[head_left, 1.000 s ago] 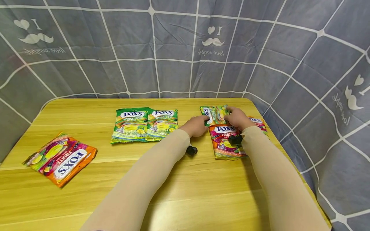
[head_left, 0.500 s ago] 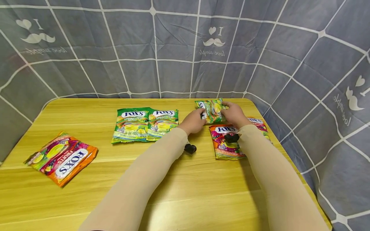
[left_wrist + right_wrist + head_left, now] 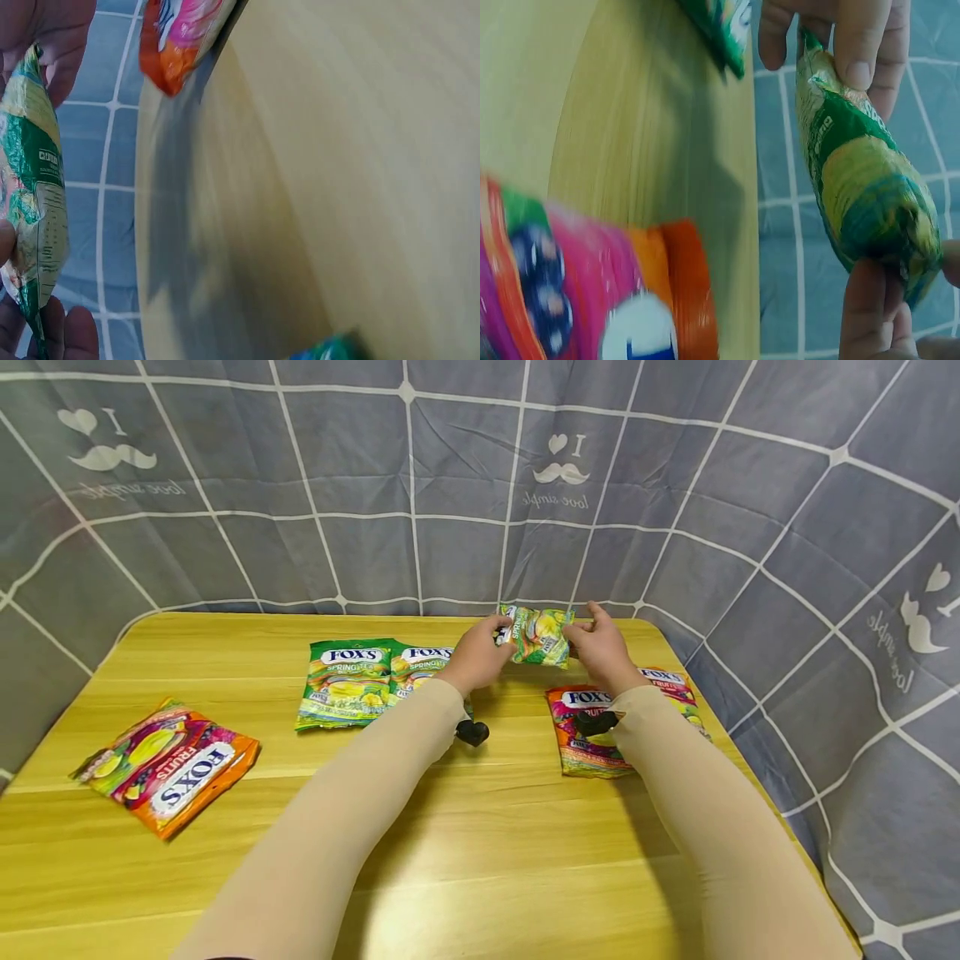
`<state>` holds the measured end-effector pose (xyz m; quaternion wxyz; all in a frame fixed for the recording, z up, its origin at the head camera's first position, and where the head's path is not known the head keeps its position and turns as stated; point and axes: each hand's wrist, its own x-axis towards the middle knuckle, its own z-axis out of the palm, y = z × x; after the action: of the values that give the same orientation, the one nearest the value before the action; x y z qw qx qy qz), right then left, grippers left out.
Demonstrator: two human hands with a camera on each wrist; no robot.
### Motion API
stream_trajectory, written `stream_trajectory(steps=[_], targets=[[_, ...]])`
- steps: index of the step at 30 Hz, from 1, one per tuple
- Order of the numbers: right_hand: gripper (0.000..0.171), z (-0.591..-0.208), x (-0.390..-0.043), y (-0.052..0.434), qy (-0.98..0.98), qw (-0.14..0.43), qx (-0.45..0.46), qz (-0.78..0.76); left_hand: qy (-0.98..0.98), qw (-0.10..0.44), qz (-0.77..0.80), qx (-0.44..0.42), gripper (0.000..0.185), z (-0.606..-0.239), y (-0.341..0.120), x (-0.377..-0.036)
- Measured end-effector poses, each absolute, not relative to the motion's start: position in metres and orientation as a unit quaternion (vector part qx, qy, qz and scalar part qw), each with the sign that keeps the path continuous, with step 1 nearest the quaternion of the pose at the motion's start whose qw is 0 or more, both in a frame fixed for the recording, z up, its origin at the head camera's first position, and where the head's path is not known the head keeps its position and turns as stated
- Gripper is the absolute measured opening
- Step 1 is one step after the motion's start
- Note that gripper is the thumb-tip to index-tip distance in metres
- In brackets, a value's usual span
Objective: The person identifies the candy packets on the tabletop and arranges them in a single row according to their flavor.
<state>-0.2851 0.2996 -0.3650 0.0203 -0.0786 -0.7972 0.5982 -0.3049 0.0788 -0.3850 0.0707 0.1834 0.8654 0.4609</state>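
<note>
My left hand [image 3: 477,653] and right hand [image 3: 600,649] pinch opposite ends of a green bag [image 3: 540,637], raised off the desk [image 3: 480,827] near its far edge. Two flat green packs [image 3: 347,687] lie side by side to my left, two orange packs [image 3: 587,752] partly behind my right sleeve [image 3: 723,827], a third pack [image 3: 176,764] at far left. A gray curtain [image 3: 465,556] hangs behind.

A green-and-yellow plastic bag [image 3: 538,637] fills the gap between the left hand [image 3: 476,653] and right hand [image 3: 602,653]. Nearer, the yellow wooden bench [image 3: 517,860] lies open between two beige fabric sleeves [image 3: 330,827]; a grey, white-gridded fabric curtain [image 3: 465,560] blocks the far side.
</note>
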Motion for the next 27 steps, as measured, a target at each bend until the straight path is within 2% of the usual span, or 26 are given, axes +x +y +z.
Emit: stream_trajectory(steps=[4, 8, 15, 17, 23, 27], targets=[[0.085, -0.362, -0.283, 0.29, -0.745, 0.014, -0.075, 0.663, 0.855, 0.068, 0.475, 0.197, 0.051, -0.38, 0.068, -0.306], [0.081, -0.36, -0.279, 0.281, -0.742, 0.009, -0.06, 0.667, 0.85, 0.076, 0.475, 0.213, 0.049, -0.376, 0.058, -0.307], [0.06, -0.361, -0.273, 0.279, -0.758, 0.0, -0.053, 0.65, 0.845, 0.107, 0.476, 0.218, 0.04, -0.372, 0.044, -0.31], [0.058, -0.361, -0.27, 0.279, -0.763, -0.013, -0.044, 0.645, 0.848, 0.113, 0.469, 0.22, 0.037, -0.371, 0.041, -0.311], [0.067, -0.364, -0.266, 0.279, -0.796, -0.089, 0.005, 0.599, 0.868, 0.104, 0.423, 0.24, 0.037, -0.365, 0.035, -0.31], [0.065, -0.365, -0.263, 0.277, -0.816, -0.131, 0.027, 0.562, 0.873, 0.11, 0.411, 0.237, 0.035, -0.362, 0.034, -0.31]])
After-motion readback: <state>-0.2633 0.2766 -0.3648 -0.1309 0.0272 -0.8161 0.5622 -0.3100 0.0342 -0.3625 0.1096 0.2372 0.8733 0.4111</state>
